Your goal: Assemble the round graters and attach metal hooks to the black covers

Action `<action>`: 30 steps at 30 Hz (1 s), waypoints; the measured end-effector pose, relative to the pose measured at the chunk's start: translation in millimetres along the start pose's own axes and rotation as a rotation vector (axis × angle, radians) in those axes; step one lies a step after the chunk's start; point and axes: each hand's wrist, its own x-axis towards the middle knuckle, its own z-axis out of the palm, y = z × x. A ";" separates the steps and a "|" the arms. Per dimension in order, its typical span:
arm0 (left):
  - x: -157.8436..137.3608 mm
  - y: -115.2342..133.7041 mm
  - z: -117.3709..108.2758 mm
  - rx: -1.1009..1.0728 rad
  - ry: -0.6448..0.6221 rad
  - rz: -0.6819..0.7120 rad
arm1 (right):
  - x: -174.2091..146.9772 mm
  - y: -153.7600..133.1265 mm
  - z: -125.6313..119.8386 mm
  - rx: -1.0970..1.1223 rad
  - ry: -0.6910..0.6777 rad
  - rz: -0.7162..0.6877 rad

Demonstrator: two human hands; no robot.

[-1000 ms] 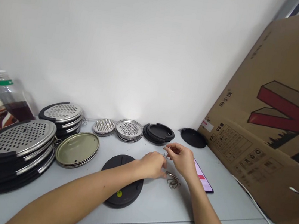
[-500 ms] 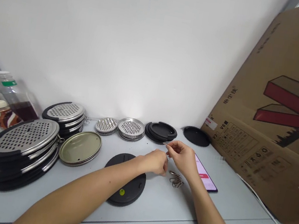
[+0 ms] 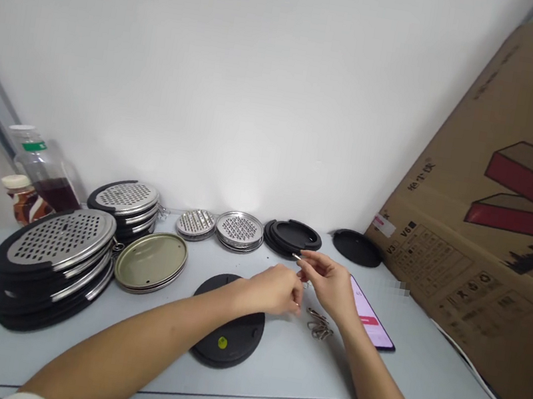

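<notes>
My left hand (image 3: pixel 282 291) is closed just past the far right edge of a black round disc (image 3: pixel 237 336) with a yellow sticker. What its fingers hold, if anything, is hidden. Beside it my right hand (image 3: pixel 328 285) pinches a small shiny metal piece (image 3: pixel 296 256) whose tip sticks out to the left of the fingertips. The two hands nearly touch. Under my right wrist lies a small heap of metal clips (image 3: pixel 320 327) on the grey table. A phone (image 3: pixel 373 321) with a lit pink screen lies to the right of that wrist.
Stacks of perforated metal plates with black rims (image 3: pixel 57 240) stand at the left, beside olive round plates (image 3: pixel 151 262). Round graters (image 3: pixel 240 229) and black rings (image 3: pixel 294 236) line the wall. Bottles (image 3: pixel 54 183) stand far left. A big cardboard box (image 3: pixel 447 208) leans at the right.
The view has shifted slightly, so everything on the table sits a little further right. Both hands stay close together in nearly the same pose, the metal piece still pinched in the right.
</notes>
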 end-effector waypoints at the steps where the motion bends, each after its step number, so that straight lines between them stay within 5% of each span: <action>1: -11.1 -2.1 -8.0 -0.030 0.035 0.022 | 0.4 -3.5 1.3 0.010 -0.037 0.010; 9: -95.7 -47.7 -63.6 -0.442 0.388 -0.020 | 6.9 -55.8 54.7 0.012 -0.410 -0.081; 13: -109.0 -62.5 -52.7 -0.591 0.463 -0.040 | -2.4 -53.7 83.6 0.177 -0.529 0.054; 18: -123.6 -63.5 -35.2 -0.639 0.486 -0.098 | -29.8 -39.5 85.0 0.322 -0.504 0.208; 25: -129.0 -70.1 -18.4 -0.630 0.473 0.006 | -42.7 -38.0 90.9 0.435 -0.540 0.239; 30: -124.0 -70.2 -10.0 -0.434 0.592 0.030 | -45.6 -40.0 92.5 0.499 -0.511 0.191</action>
